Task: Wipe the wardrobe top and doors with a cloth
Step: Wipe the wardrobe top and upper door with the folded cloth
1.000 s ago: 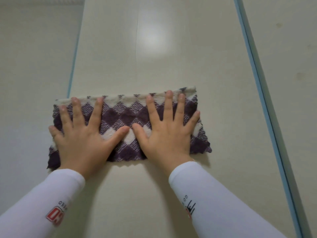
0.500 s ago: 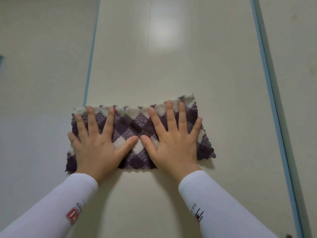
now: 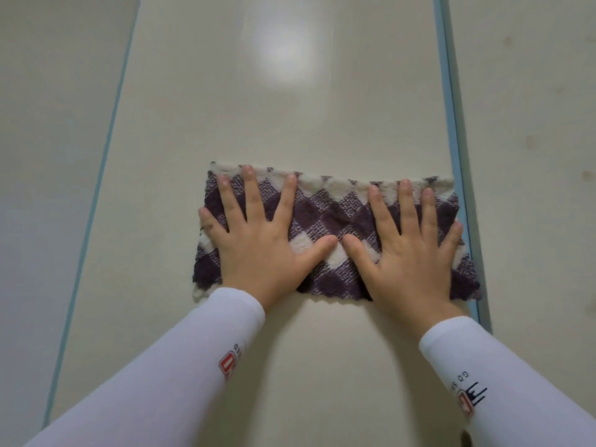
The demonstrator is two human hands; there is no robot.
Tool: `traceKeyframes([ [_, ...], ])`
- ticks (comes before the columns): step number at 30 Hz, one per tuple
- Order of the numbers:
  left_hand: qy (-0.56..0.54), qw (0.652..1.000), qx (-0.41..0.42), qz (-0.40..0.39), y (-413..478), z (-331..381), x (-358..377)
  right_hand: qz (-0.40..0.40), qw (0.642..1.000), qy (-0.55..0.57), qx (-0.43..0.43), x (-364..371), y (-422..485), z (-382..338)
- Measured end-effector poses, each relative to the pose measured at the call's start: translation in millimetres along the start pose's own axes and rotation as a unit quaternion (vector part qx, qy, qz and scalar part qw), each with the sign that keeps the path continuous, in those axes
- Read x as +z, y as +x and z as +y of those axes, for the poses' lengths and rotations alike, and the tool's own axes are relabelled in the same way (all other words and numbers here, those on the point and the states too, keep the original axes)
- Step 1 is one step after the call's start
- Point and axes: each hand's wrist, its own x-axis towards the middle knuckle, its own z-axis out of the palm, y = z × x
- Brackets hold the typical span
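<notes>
- Pressing flat on the cloth (image 3: 335, 217), the left hand (image 3: 258, 250) and the right hand (image 3: 409, 253) lie side by side, palms down.
- Left hand: the fingers (image 3: 251, 198) are straight and spread apart. They point to the far side, and the little finger reaches the cloth's left edge.
- Right hand: the fingers (image 3: 407, 204) are straight and slightly spread, with the little finger near the cloth's right edge.
- Thumbs: both angle inward. Their tips sit just beside each other at the cloth's middle, with a narrow gap between them.
- Neither hand grips or pinches the fabric; contact is by flat palm and fingers only.
- Cloth: a folded rectangle with a purple and cream diamond pattern. It lies flat on the cream wardrobe panel (image 3: 290, 108), long side running left to right.
- Cloth position: it sits on the right part of the panel. Its right edge is against the right blue strip (image 3: 451, 124), and it is well apart from the left blue strip (image 3: 106, 146).
- Sleeves: the white left sleeve (image 3: 180, 366) and white right sleeve (image 3: 503, 382) enter from the near edge, each with a small printed logo.
- Panel surface: a bright light reflection (image 3: 283, 56) shows on the far part.
- Adjacent right panel (image 3: 532, 188): faint brownish marks are visible on it.
</notes>
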Motion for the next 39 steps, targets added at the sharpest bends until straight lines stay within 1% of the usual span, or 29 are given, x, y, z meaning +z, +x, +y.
traceKeyframes([
  [3,-0.006,1.000,0.003,0.006,6,13,3,0.001,1.000,0.002,0.002,-2,7,11],
  [7,-0.015,1.000,0.006,0.012,1,13,2,0.012,0.999,0.024,0.023,1,-1,9],
  [15,-0.003,0.999,0.033,0.013,-64,2,8,0.019,0.998,0.040,0.032,16,-74,3],
  [19,0.001,0.999,0.034,0.009,-96,-9,8,0.037,0.998,0.042,0.032,22,-107,-5],
  [24,-0.001,1.000,0.017,-0.013,-145,-21,10,0.040,0.999,0.018,0.022,34,-153,-11],
  [28,0.006,1.000,0.014,-0.023,-168,-28,13,0.036,0.999,0.005,0.005,41,-177,-11],
  [33,0.016,0.998,0.003,-0.052,-197,-34,15,0.018,1.000,-0.005,-0.019,46,-205,-8],
  [36,0.012,0.996,-0.009,-0.087,-227,-45,14,-0.001,1.000,-0.004,-0.024,52,-231,-9],
  [39,-0.002,0.992,-0.046,-0.119,-264,-56,11,-0.018,0.999,-0.008,-0.027,58,-261,-19],
])
